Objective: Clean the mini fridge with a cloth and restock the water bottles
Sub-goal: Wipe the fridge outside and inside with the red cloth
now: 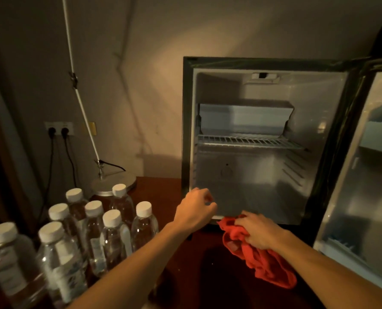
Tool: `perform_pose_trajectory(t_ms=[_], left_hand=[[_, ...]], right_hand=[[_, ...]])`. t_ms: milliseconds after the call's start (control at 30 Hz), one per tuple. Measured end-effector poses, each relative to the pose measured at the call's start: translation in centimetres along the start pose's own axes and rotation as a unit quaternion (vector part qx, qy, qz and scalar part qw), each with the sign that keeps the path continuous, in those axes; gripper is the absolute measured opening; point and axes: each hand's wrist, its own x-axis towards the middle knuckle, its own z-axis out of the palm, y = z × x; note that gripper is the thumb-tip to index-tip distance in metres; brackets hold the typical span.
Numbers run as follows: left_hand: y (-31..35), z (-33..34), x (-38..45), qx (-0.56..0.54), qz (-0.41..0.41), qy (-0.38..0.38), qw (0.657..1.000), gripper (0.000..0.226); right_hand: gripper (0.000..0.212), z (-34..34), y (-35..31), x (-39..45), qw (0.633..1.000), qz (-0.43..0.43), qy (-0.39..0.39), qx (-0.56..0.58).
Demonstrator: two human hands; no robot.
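Gripping a bunched red cloth [259,253], the right hand [258,233] sits at the front lip of the open mini fridge [252,175], fingers curled round the fabric, most of which trails back toward the person over the dark wooden bench [158,186]. Directly ahead of this hand, just past the lip, lies the bare fridge floor, so the right hand looks nearer to begin wiping. Beside it, the left hand [194,210] hovers at the lower left corner of the fridge opening, fingers loosely curled and holding nothing. Well to the left of that hand, the water bottles [109,224] stand upright in a cluster, white caps up, waiting outside the fridge.
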Motion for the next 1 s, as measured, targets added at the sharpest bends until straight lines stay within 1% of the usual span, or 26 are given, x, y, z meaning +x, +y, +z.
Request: perform_pose_trajectory(t_ms=[67,133,200,300,333,433,500,533,567,633,700,767,833,900,933,1000], left_hand=[[0.4,-0.2,-0.2,-0.001,0.012,0.0,1.0,0.017],[0.8,-0.5,-0.5,0.0,0.023,0.003,1.0,0.015],[1.2,-1.1,-0.5,-0.003,0.034,0.022,0.999,0.015],[1.8,-2.2,-0.3,-0.028,0.041,0.075,0.996,0.012],[2.0,-2.7,-0.3,-0.038,0.04,0.088,0.995,0.015],[2.3,-4.4,0.0,-0.058,0.052,0.112,0.991,0.019],[2.4,-5.9,0.4,-0.054,0.058,0.131,0.988,0.017],[2.4,-6.6,0.6,-0.053,0.06,0.136,0.987,0.018],[2.4,-7.4,0.9,-0.056,0.063,0.14,0.987,0.021],[2.4,-8.8,1.5,-0.065,0.068,0.149,0.984,0.028],[2.2,-9.9,2.1,-0.066,0.084,0.163,0.981,0.029],[2.2,-10.5,2.6,-0.05,0.111,0.171,0.978,0.023],[2.4,-10.9,3.0,-0.039,0.134,0.174,0.975,0.016],[2.6,-11.4,3.6,-0.019,0.143,0.181,0.973,0.016],[2.7,-11.8,4.0,-0.005,0.141,0.186,0.972,0.017],[3.0,-12.5,4.7,0.006,0.142,0.2,0.969,0.02]], right_hand=[[0.041,-1.1,0.5,-0.7,0.999,0.022,0.024,-0.001],[0.044,-2.9,0.3,-1.2,0.995,0.023,0.094,0.016],[0.047,-5.2,-0.5,-1.6,0.983,0.001,0.179,0.044],[0.048,-8.8,-1.6,-1.3,0.947,-0.057,0.297,0.107],[0.05,-10.0,-2.0,-1.1,0.935,-0.064,0.329,0.119],[0.055,-13.9,-3.0,-0.1,0.909,-0.065,0.396,0.112],[0.045,-16.4,-3.6,0.5,0.889,-0.082,0.438,0.111],[0.043,-17.7,-4.0,0.6,0.877,-0.089,0.458,0.111],[0.046,-19.0,-4.4,0.7,0.866,-0.091,0.479,0.113],[0.05,-21.8,-5.3,1.1,0.847,-0.082,0.511,0.123],[0.049,-24.4,-6.4,1.7,0.83,-0.081,0.539,0.12],[0.045,-26.6,-7.7,2.9,0.814,-0.088,0.566,0.092],[0.039,-28.4,-9.6,4.4,0.807,-0.098,0.579,0.06],[0.033,-29.7,-11.1,6.2,0.812,-0.104,0.573,0.027],[0.033,-30.1,-11.4,7.0,0.82,-0.096,0.564,0.009],[0.038,-30.6,-10.8,8.0,0.845,-0.063,0.532,-0.01]])
